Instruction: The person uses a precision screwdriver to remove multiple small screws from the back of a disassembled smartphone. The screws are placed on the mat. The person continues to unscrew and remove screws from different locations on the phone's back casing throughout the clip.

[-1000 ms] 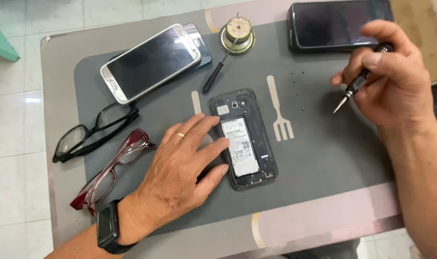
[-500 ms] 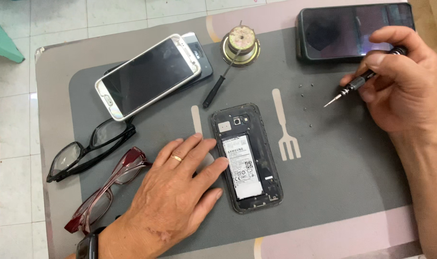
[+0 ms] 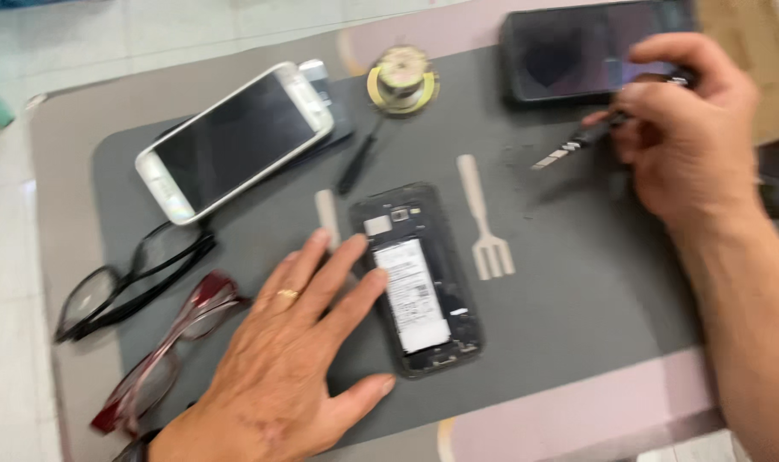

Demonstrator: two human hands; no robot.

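An opened black phone (image 3: 417, 278) with its back cover off and its battery showing lies on a grey mat (image 3: 578, 282). My left hand (image 3: 291, 351) rests flat on the mat, its fingertips touching the phone's left edge; a gold ring is on one finger. My right hand (image 3: 684, 128) hovers at the upper right, fingers closed on a small screwdriver (image 3: 578, 145) whose tip points left and down, apart from the phone.
A white phone (image 3: 236, 141) lies face up at the upper left on a dark case. A black phone (image 3: 578, 51) sits top right. Black glasses (image 3: 129, 278), red glasses (image 3: 171, 351), a round metal part (image 3: 402, 81) and a small black tool (image 3: 355, 162) lie around.
The view has shifted and blurred. My right hand with the screwdriver has lifted up and right, away from the opened phone. My left hand has stayed by the phone's left edge.
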